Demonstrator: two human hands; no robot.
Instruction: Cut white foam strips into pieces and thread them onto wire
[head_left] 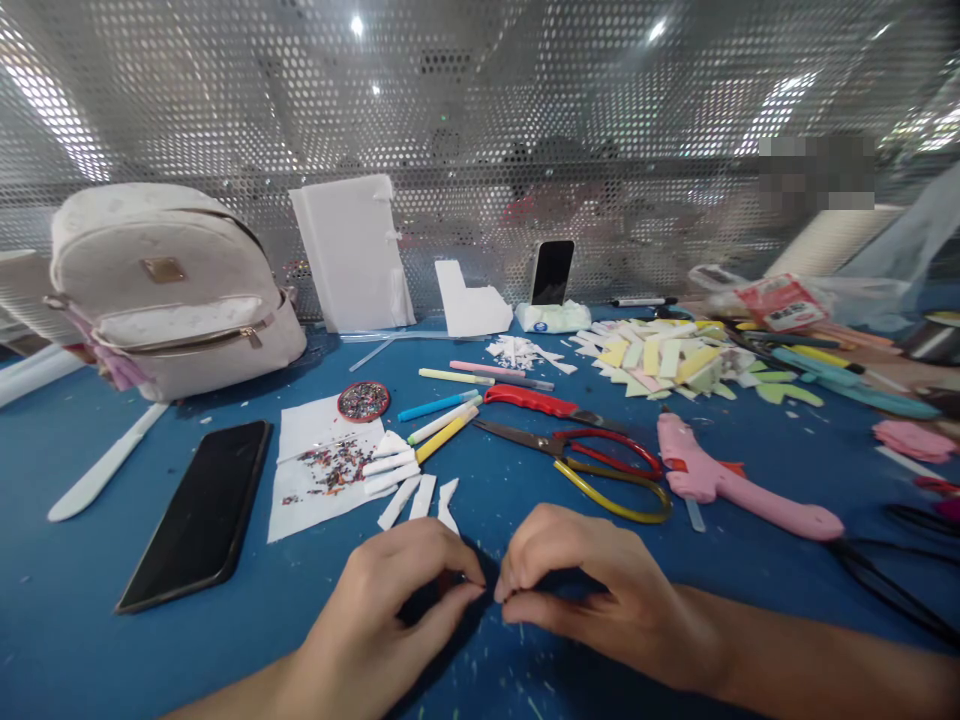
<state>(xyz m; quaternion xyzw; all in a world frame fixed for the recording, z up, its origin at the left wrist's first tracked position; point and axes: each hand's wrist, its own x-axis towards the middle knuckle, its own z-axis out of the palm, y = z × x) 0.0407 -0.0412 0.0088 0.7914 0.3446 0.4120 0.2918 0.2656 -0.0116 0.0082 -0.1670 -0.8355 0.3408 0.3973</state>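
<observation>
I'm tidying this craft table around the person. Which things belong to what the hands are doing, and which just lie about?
In use: left hand and right hand, fingertips pinched together, what they pinch hidden; white strips nearest them.
Lying about: scissors, glue gun, phone, backpack, markers.

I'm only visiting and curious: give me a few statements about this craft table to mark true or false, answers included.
1. The pink glue gun lies right of the scissors. True.
2. The left hand holds the scissors. False: they lie untouched on the blue table, beyond both hands.
3. A dark phone lies flat, left of the hands. True.
4. The backpack is black. False: it is white.
5. The right hand pinches its fingertips beside the left hand's. True.
</observation>
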